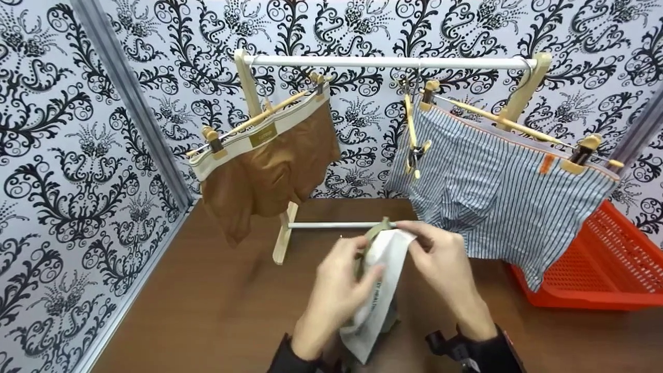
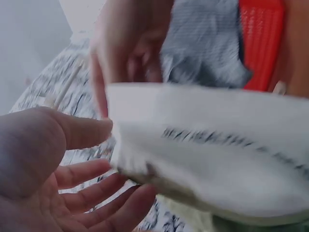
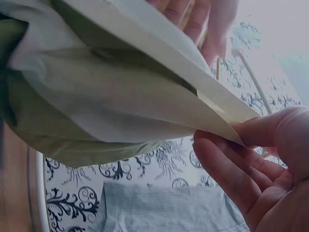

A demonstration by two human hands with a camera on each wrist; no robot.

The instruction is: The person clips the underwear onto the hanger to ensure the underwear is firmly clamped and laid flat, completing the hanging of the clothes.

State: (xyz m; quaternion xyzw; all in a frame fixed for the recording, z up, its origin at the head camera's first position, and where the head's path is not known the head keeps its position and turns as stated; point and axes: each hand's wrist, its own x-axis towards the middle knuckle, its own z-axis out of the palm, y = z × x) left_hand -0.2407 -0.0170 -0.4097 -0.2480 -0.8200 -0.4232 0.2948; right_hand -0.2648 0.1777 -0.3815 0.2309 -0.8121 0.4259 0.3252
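Note:
Boxer briefs (image 1: pixel 382 269) in olive green, with a wide white lettered waistband, hang between my hands above the table. My right hand (image 1: pixel 440 254) pinches one end of the waistband between thumb and fingers; the right wrist view shows this grip (image 3: pixel 260 169) closely. On the other side is my left hand (image 1: pixel 336 282), its thumb in front of the band. In the left wrist view, that left hand (image 2: pixel 63 188) has loosely spread fingers by the band's lower edge, and its thumb tip touches the band's end. Folds hide part of the olive cloth.
Behind the hands stands a rack with a white rail (image 1: pixel 388 61). Brown boxer briefs (image 1: pixel 274 178) hang at left, striped ones (image 1: pixel 497 186) at right, both clipped to hangers. Between them hangs a bare clip hanger (image 1: pixel 412 124). A red basket (image 1: pixel 585 272) sits at right on the brown table (image 1: pixel 207 311).

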